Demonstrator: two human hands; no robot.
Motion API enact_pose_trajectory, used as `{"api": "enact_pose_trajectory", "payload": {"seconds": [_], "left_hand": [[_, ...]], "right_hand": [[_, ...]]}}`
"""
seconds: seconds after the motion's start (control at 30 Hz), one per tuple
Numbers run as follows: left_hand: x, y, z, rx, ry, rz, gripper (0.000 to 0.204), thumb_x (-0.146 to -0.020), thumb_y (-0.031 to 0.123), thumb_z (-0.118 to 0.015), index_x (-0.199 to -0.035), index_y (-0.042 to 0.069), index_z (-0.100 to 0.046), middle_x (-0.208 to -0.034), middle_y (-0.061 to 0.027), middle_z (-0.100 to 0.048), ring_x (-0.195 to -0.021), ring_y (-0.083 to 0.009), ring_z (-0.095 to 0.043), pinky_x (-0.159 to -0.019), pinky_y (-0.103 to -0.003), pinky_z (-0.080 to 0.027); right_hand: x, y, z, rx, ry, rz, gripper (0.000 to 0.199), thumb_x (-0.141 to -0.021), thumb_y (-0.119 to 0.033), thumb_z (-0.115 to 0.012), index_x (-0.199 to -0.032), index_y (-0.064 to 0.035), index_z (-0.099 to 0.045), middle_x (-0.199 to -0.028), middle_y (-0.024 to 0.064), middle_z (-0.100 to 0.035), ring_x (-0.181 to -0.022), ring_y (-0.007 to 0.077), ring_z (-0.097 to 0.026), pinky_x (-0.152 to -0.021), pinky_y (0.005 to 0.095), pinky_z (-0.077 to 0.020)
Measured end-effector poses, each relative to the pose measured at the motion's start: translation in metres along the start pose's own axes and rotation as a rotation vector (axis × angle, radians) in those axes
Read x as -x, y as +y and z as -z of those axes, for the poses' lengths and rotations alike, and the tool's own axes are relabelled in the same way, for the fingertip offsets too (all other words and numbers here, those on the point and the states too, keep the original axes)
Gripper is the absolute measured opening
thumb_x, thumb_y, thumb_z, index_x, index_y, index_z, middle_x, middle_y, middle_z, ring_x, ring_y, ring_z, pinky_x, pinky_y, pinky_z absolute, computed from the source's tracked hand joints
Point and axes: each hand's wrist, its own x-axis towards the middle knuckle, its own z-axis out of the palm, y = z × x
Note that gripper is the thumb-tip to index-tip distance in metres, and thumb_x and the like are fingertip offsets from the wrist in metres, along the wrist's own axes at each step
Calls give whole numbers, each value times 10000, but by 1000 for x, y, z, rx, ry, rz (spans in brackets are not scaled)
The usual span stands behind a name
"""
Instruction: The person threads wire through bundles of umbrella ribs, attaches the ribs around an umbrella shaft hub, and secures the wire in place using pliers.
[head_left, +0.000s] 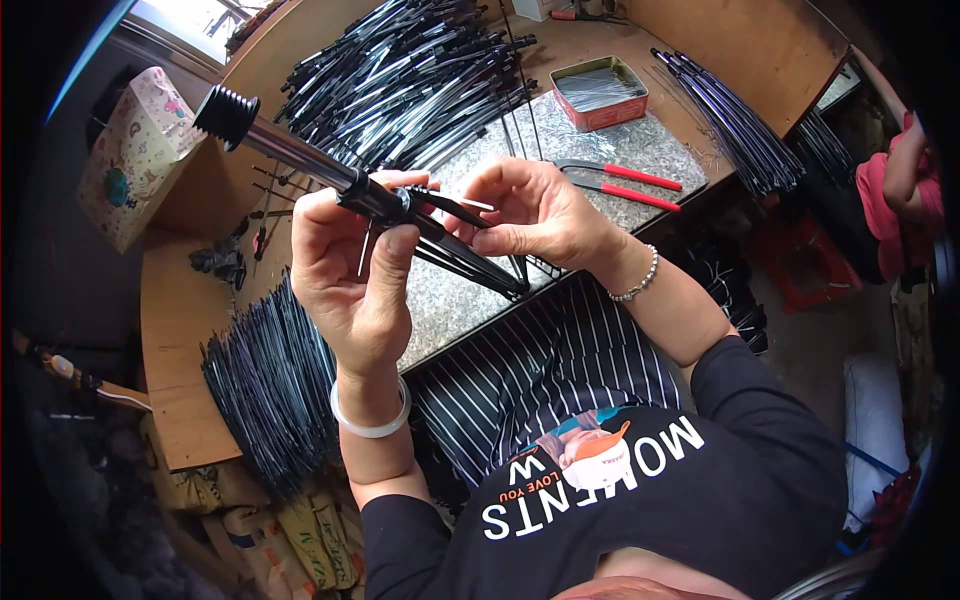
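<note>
An umbrella frame [305,155] slants across in front of me, its ridged black end at the upper left and its dark ribs running down to the right. My left hand [350,270] is closed round its black collar, thumb in front. With thumb and fingertips, my right hand [540,215] pinches one of the black ribs [458,208] just right of the collar. A short thin metal pin or wire shows below the left fingers; I cannot tell whether it is fixed to the frame. Red-handled pliers [640,190] lie beyond my right hand.
Under my hands is a speckled stone slab [440,315] on a wooden table. A red tin [610,115] of thin wires stands behind. Metal ribs [400,90] are heaped at the back, with bundles left [265,380] and right [730,125]. Another person [895,190] is at far right.
</note>
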Motion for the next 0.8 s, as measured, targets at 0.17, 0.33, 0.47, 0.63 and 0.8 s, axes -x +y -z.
{"api": "enact_pose_trajectory", "payload": {"seconds": [0.17,0.33,0.47,0.63,0.8], "left_hand": [[0,2,1,69,-42,33,288,-806,10,-624,-1007,9,-418,-1020,-228,-574,-903,-227,-603,-795,-310,-504],[2,2,-1,85,-47,1,288,-802,8,-627,-993,18,-412,-984,-220,-574,-903,-251,-602,-798,-340,-510],[1,-3,1,81,-53,-41,275,-805,13,-627,-967,26,-405,-968,-213,-573,-907,-264,-600,-803,-349,-509],[0,-10,-6,72,-26,-84,276,-818,9,-611,-968,41,-382,-958,-213,-582,-889,-265,-605,-796,-353,-510],[2,-8,-10,123,-38,-17,283,-837,-1,-582,-995,55,-354,-972,-231,-595,-895,-271,-615,-790,-359,-511]], "right_hand": [[0,4,6,-33,-53,26,301,-743,4,-691,-1011,2,-555,-1001,118,-592,-937,175,-589,-835,296,-479],[-1,9,10,-34,-120,47,269,-772,-37,-683,-1016,-13,-574,-1005,105,-614,-940,157,-585,-825,275,-492],[1,11,2,-4,-123,144,249,-765,-20,-677,-998,-3,-589,-989,92,-607,-906,162,-578,-802,271,-487],[13,27,-17,780,259,648,287,-745,43,-663,-1023,17,-595,-1025,127,-577,-837,199,-569,-753,291,-461],[15,31,-11,1090,276,852,367,-729,57,-660,-1086,-5,-604,-1002,108,-589,-811,198,-555,-700,286,-446]]}}
